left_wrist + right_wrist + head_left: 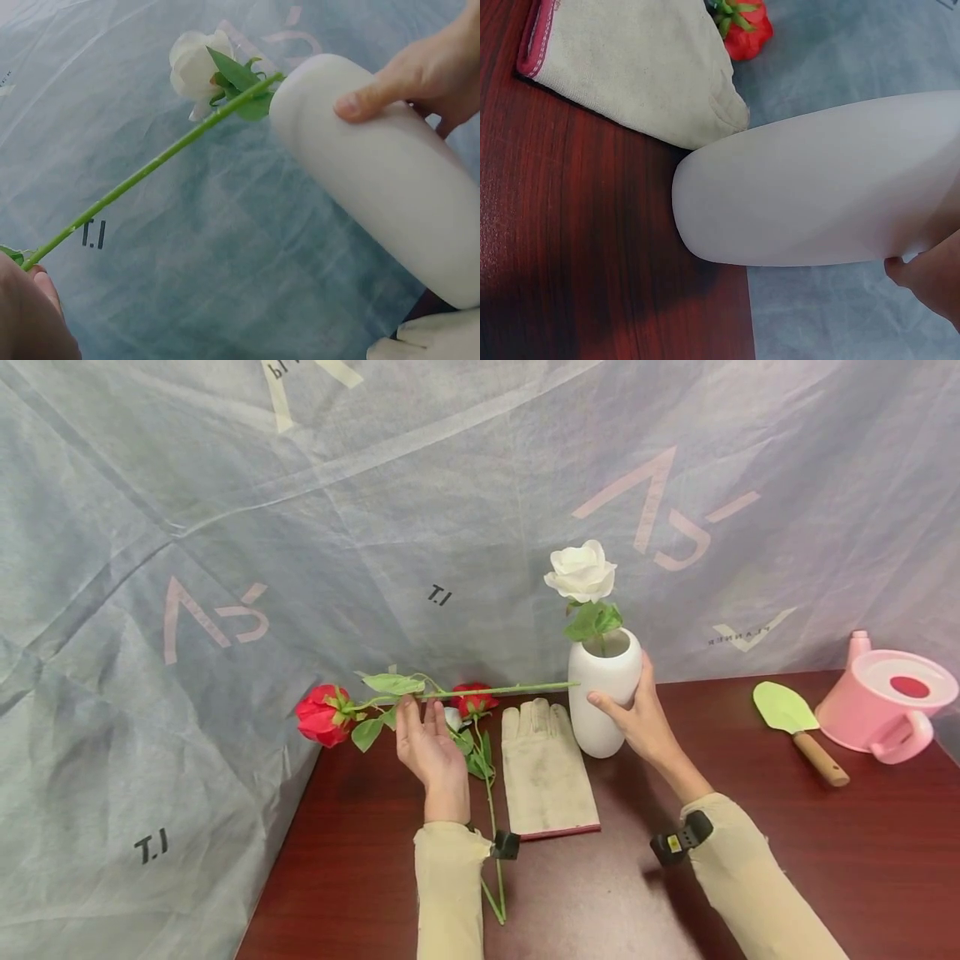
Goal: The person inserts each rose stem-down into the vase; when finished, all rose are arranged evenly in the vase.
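Note:
My left hand (433,756) holds a red rose (324,715) by its stem near the leaves, palm turned up toward the head camera. The long green stem (157,161) stretches right, its cut end overlapping the upper vase wall in the head view. With thumb and fingers around its side, my right hand (637,710) grips a white vase (592,727), slightly tilted. A white rose (581,571) stands in the vase, its leaves just above the mouth. In the right wrist view the vase's lower end (720,202) is close by a work glove (645,67).
Between the hands the beige glove (547,777) lies flat on the dark red table (352,877). Left of it lie another red rose (474,700) and a partly hidden white bloom (453,718). At right are a green trowel (785,708) and a pink watering can (862,706).

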`<move>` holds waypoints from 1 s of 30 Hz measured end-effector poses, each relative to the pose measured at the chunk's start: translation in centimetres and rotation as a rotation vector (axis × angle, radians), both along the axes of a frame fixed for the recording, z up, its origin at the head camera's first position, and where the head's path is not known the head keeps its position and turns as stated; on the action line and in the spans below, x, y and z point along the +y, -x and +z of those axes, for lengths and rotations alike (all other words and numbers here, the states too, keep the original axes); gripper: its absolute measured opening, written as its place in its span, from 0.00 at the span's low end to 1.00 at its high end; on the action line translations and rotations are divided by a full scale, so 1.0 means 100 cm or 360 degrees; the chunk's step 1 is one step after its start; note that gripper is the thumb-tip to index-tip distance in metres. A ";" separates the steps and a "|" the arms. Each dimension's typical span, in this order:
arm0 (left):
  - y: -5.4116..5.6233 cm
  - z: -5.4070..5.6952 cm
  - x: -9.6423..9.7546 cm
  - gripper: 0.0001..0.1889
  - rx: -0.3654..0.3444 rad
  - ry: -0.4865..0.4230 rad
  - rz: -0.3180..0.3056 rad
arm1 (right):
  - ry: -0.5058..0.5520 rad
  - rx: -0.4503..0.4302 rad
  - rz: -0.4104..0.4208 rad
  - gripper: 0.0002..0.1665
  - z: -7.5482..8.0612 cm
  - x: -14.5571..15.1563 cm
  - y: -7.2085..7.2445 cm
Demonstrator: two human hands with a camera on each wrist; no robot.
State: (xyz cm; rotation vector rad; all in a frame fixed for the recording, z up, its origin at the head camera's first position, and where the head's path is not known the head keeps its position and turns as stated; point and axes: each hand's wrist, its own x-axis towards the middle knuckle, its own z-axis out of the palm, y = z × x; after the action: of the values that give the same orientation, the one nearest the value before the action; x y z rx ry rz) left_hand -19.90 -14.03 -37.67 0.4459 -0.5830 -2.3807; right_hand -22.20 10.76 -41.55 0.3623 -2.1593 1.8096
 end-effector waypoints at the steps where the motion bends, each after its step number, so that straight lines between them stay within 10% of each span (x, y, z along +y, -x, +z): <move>1: 0.001 0.001 0.001 0.15 0.0003 -0.0005 -0.0003 | 0.0001 0.0003 0.0000 0.54 0.000 0.000 0.000; 14: 0.008 0.021 0.020 0.16 0.0117 -0.0047 -0.0063 | 0.0006 -0.0016 0.0010 0.55 0.000 -0.001 0.000; 30: 0.019 0.036 0.042 0.10 0.0136 0.0254 -0.0088 | 0.0019 0.0020 0.0005 0.55 -0.002 -0.001 0.001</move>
State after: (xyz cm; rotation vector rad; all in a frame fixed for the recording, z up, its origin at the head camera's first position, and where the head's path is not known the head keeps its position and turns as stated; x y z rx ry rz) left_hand -21.83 -9.80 -34.09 0.2601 -0.7475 -2.3698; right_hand -22.30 10.70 -41.75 0.3733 -2.1396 1.8163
